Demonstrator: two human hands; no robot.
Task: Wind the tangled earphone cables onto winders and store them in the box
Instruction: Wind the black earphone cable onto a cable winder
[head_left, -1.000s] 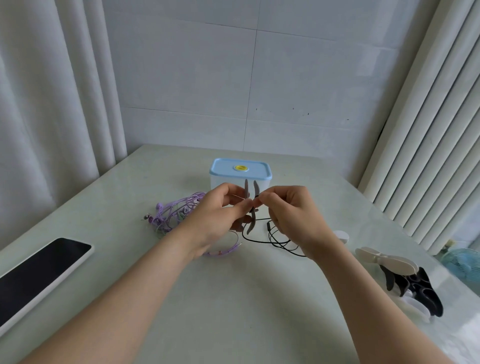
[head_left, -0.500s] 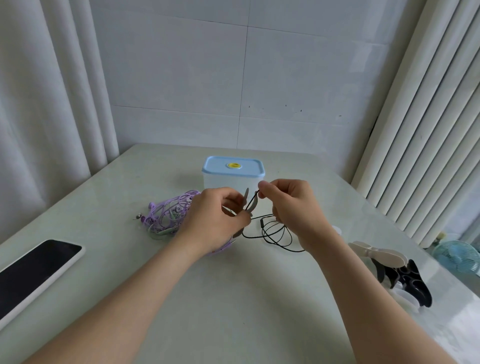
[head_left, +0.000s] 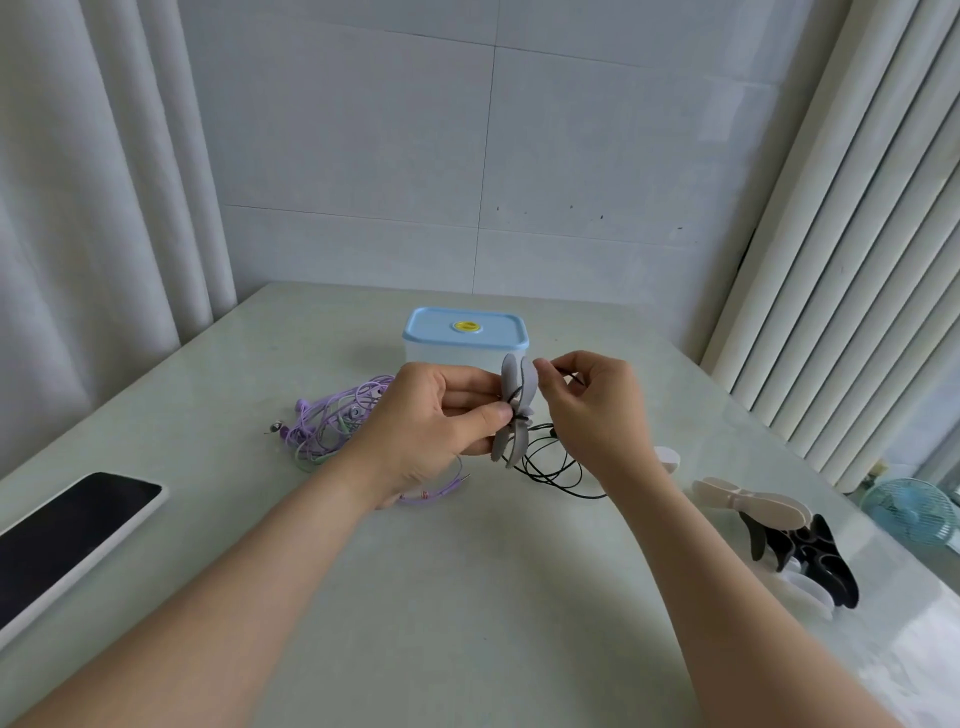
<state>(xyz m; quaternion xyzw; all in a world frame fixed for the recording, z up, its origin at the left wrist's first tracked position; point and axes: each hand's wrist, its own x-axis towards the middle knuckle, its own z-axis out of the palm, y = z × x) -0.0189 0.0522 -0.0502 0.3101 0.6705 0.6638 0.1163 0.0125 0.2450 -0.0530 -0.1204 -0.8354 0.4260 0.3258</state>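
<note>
My left hand (head_left: 441, 415) grips a grey bone-shaped winder (head_left: 514, 410) upright above the table, thumb pressed at its waist. A black earphone cable (head_left: 550, 462) loops around the winder's middle and trails in coils on the table below. My right hand (head_left: 592, 410) pinches that cable just right of the winder's top. A tangle of purple and green earphone cables (head_left: 332, 421) lies left of my left hand. The clear box with a blue lid (head_left: 465, 338) stands closed behind my hands.
A phone (head_left: 67, 535) lies screen-up at the left table edge. Spare winders, cream (head_left: 748, 504) and black (head_left: 810, 556), are heaped at the right edge, with a white one (head_left: 670, 460) nearer. A small blue fan (head_left: 909, 512) stands beyond the table. Curtains flank both sides.
The winder has turned to show its broad grey face. My right hand has carried the black cable up beside the winder's top, and a loop now sits around its waist.
</note>
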